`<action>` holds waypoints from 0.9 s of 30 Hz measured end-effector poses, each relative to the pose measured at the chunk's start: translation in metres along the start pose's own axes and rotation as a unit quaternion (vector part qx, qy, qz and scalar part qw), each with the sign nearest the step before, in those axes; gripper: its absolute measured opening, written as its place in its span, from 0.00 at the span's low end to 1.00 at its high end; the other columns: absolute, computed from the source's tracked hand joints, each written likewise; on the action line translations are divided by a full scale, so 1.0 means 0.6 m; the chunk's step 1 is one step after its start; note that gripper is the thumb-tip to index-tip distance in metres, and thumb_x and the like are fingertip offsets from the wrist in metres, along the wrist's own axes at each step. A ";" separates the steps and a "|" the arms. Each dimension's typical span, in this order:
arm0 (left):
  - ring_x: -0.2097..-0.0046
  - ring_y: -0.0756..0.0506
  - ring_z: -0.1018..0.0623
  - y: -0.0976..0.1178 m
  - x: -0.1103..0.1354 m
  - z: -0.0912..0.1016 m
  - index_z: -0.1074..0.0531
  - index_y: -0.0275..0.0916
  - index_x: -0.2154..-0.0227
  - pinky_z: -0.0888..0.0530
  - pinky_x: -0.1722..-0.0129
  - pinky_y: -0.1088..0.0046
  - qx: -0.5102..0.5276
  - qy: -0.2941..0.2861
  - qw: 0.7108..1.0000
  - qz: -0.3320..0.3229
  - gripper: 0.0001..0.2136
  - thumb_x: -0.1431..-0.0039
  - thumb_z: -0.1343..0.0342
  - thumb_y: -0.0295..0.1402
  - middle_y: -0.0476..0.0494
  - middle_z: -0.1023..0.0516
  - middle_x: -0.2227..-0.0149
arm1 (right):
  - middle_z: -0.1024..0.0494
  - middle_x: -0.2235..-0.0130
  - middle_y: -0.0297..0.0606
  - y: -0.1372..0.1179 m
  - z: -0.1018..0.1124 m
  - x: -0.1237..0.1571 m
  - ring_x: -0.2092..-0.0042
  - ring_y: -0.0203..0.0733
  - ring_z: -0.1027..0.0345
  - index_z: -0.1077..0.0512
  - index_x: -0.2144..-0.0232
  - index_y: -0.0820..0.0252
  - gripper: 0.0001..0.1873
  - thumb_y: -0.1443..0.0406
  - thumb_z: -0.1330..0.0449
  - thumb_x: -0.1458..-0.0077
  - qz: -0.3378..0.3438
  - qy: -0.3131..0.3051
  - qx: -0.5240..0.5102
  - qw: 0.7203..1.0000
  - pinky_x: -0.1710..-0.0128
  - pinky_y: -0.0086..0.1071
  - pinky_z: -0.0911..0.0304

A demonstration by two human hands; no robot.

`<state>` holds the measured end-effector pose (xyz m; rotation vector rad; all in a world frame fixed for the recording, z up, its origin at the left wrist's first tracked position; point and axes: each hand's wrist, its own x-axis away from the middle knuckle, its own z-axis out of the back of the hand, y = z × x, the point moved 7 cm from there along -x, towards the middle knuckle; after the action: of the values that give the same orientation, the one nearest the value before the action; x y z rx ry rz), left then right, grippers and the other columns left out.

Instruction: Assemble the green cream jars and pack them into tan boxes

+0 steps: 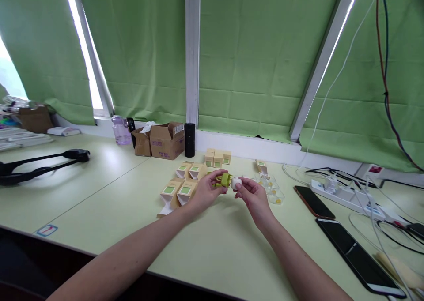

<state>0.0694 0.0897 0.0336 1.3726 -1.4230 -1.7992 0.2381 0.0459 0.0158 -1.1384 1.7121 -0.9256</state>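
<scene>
My left hand (206,190) is closed on a small green clip-like part (224,180), held above the table. My right hand (253,196) pinches a small white piece (236,184) right beside the green part; the two touch or nearly touch. Just left of my hands lie several small tan boxes with green labels (180,187), some open. More closed boxes (217,158) stand behind. Small clear packets with yellow bits (272,190) lie to the right of my right hand.
Brown cartons (167,140), a black cylinder (190,139) and a purple bottle (121,129) stand at the back. Two phones (313,201) (357,254), a power strip (344,194) and cables lie right. A black headset (39,164) lies left. The pale green table (109,190) ends near me.
</scene>
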 end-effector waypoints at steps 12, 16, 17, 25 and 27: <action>0.48 0.38 0.18 0.018 0.011 -0.010 0.20 0.43 0.47 0.18 0.50 0.60 -0.093 -0.009 0.995 -0.029 0.21 0.45 0.32 0.26 0.40 0.18 0.47 | 0.17 0.69 0.39 -0.005 -0.008 0.003 0.70 0.39 0.30 0.14 0.62 0.59 0.24 0.49 0.21 0.56 0.009 -0.030 0.059 0.998 0.69 0.36 0.31; 0.48 0.38 0.18 0.020 0.012 -0.011 0.20 0.43 0.47 0.18 0.52 0.61 -0.114 -0.011 0.993 -0.031 0.21 0.45 0.32 0.26 0.40 0.18 0.46 | 0.17 0.70 0.39 -0.004 -0.009 0.004 0.71 0.39 0.31 0.14 0.63 0.60 0.24 0.49 0.21 0.56 0.007 -0.033 0.057 0.998 0.69 0.36 0.32; 0.48 0.38 0.18 0.020 0.012 -0.011 0.20 0.43 0.48 0.18 0.52 0.62 -0.120 -0.010 0.992 -0.033 0.21 0.45 0.32 0.26 0.40 0.18 0.47 | 0.18 0.71 0.38 -0.004 -0.009 0.004 0.71 0.39 0.31 0.14 0.63 0.60 0.24 0.49 0.21 0.56 0.007 -0.033 0.060 0.998 0.68 0.36 0.32; 0.49 0.40 0.18 0.014 0.015 -0.012 0.21 0.42 0.48 0.18 0.53 0.64 -0.142 -0.010 0.989 -0.034 0.21 0.45 0.32 0.26 0.39 0.19 0.44 | 0.18 0.70 0.38 -0.004 -0.011 0.011 0.70 0.39 0.30 0.16 0.64 0.61 0.25 0.47 0.24 0.53 0.007 -0.038 0.083 0.996 0.65 0.37 0.30; 0.48 0.39 0.18 0.011 0.016 -0.012 0.22 0.42 0.48 0.18 0.53 0.64 -0.144 -0.011 0.989 -0.033 0.21 0.45 0.32 0.26 0.39 0.20 0.44 | 0.18 0.69 0.39 -0.003 -0.011 0.012 0.70 0.40 0.29 0.16 0.63 0.62 0.26 0.46 0.24 0.52 0.008 -0.034 0.089 0.995 0.65 0.37 0.29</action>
<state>0.0704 0.0764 0.0362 1.2662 -1.0859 -1.9767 0.2309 0.0395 0.0181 -1.0257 1.5490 -0.9962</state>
